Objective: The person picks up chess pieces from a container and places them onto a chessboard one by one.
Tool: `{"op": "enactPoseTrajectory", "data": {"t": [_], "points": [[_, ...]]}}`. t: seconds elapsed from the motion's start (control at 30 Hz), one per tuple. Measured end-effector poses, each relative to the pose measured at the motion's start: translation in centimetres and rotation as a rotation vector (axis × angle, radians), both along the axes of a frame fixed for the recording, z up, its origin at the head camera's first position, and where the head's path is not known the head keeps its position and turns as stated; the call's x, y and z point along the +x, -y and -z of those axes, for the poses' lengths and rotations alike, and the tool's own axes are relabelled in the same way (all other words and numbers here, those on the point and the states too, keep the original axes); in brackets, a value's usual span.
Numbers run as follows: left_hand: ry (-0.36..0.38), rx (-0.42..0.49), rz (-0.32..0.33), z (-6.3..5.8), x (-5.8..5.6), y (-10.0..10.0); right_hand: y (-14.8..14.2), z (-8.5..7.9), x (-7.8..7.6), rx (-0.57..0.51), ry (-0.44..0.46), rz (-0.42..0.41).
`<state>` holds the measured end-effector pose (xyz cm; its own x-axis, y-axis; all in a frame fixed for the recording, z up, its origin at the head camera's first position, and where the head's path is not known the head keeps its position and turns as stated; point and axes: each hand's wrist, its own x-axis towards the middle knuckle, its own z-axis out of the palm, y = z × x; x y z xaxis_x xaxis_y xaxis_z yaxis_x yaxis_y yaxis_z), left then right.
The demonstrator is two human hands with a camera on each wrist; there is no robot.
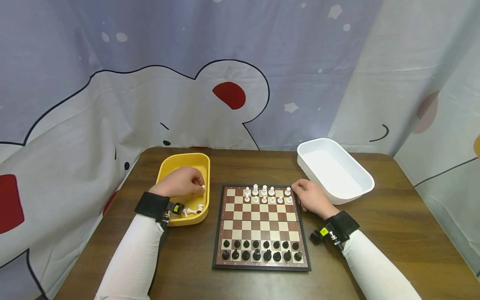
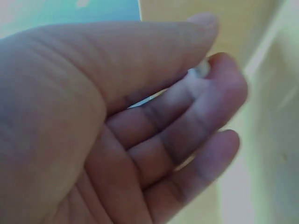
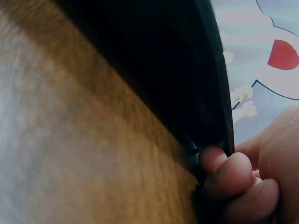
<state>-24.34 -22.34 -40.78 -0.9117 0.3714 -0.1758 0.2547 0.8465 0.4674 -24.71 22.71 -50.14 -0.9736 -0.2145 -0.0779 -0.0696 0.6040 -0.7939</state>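
Observation:
My left hand (image 1: 181, 182) is over the yellow tray (image 1: 207, 166), pinching a small white chess piece (image 1: 203, 188) between thumb and fingertips. The left wrist view shows only a bit of that piece, and fingers hide the rest. A few white pieces (image 1: 192, 211) lie at the tray's near end. My right hand (image 1: 312, 196) grips the far right corner of the chessboard (image 1: 258, 226), fingers curled against its dark side in the right wrist view. White pieces (image 1: 264, 191) stand in two rows at the board's far end. Black pieces (image 1: 256, 255) fill two rows at the near end.
Behind my right hand, close by it, stands a white tray (image 1: 333, 168) with no pieces visible inside. All of this rests on a brown wooden table (image 1: 397, 216). A printed curtain (image 1: 168, 112) hangs along the table's back and sides.

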Motion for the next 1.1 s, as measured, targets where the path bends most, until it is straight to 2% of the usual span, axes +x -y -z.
{"op": "enactPoseTrajectory", "data": {"t": [0.23, 0.33, 0.6, 0.77, 0.93, 1.1], "points": [[-0.12, 0.019, -0.047, -0.4, -0.2, 0.0, 0.0, -0.2, 0.1, 0.001, 0.002, 0.001], [-0.18, 0.033, -0.049, -0.6, -0.2, -0.1, 0.1, -0.2, 0.1, 0.007, 0.0, 0.003], [-0.328, 0.046, 0.0, -1.4, 0.3, -1.3, 0.0, 0.0, 0.0, 0.001, -0.004, -0.005], [-0.405, 0.048, 0.06, -2.2, 0.9, -2.4, 0.1, -0.1, 0.1, -0.001, -0.002, -0.007], [-0.4, 0.072, 0.098, -2.6, 1.2, -3.8, 0.1, -0.2, 0.1, -0.002, 0.0, -0.004], [-0.392, 0.086, 0.125, -2.5, 1.6, -5.1, -0.1, -0.1, 0.0, -0.002, 0.003, -0.004]]}}
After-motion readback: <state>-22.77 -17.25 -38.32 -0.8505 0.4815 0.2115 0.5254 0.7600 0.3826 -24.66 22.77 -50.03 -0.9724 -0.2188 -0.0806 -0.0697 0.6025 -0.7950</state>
